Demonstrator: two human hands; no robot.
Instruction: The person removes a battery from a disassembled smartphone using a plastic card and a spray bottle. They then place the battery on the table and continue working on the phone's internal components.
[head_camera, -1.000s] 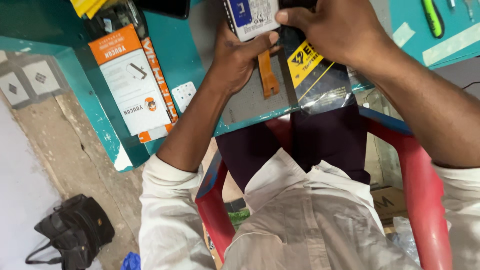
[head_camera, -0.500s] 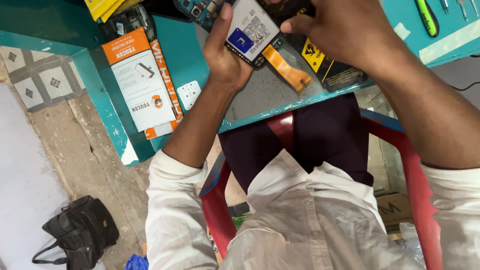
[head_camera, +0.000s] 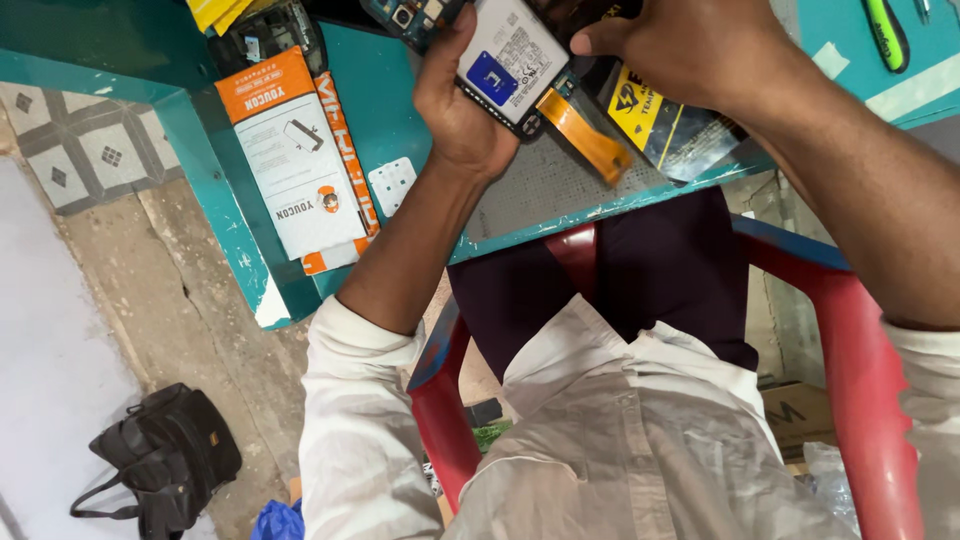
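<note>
left hand (head_camera: 462, 105) grip: clenched round opened phone (head_camera: 510, 60), held above teal bench (head_camera: 400, 110) | right hand (head_camera: 690, 50) grip: fingertips at phone's top edge, closure cannot tell | orange flex (head_camera: 585, 135) dangles free | advice: support the frame, keep flex unkinked, pry gently

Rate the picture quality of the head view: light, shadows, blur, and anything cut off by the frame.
Head view: even daylight, soft shadows, no strong glare. The left hand and opened phone are fairly sharp; the right hand is cropped by the top edge. The black bag on the floor is slightly softer, with mild wide-angle stretch at the edges.
</note>
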